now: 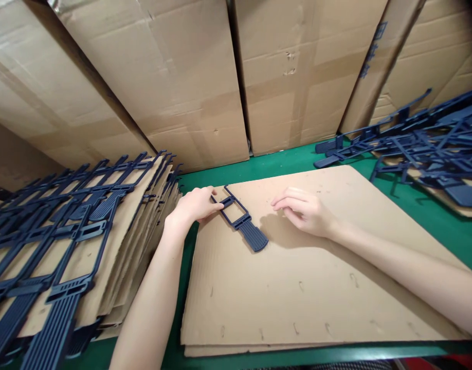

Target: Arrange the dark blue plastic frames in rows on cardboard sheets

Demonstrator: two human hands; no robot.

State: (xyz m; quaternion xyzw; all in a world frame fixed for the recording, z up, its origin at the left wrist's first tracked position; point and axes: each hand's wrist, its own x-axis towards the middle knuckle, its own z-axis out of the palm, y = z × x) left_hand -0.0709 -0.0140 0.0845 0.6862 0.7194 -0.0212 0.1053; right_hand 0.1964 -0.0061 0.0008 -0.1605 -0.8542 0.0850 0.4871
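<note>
One blue part (253, 234): lies on the flat cardboard (297, 293), near its far left corner; its wide, ribbed end points toward the middle of the board, and its two thin arms point away.
Left hand (199, 203): at the far left edge of the board, thumb and fingers clamped on the thin-arm end of the blue part.
Right hand (302, 210): just to the right of the blue part, not touching it; it holds nothing, its fingers a little bent, thumb and fingertips apart.
Flat cardboard: lies on the green counter (282, 160), with small marks in a row along its near side; another sheet peeks out under it.
Left stack (122, 272): many cardboard sheets, one on top of the other, with lots of blue frames (72, 257) spread over the top.
Right pile (432, 146): more blue pieces, all jumbled; some cardboard shows under them.
Big boxes (290, 72): brown, side by side behind the counter; one has blue marks on it.
</note>
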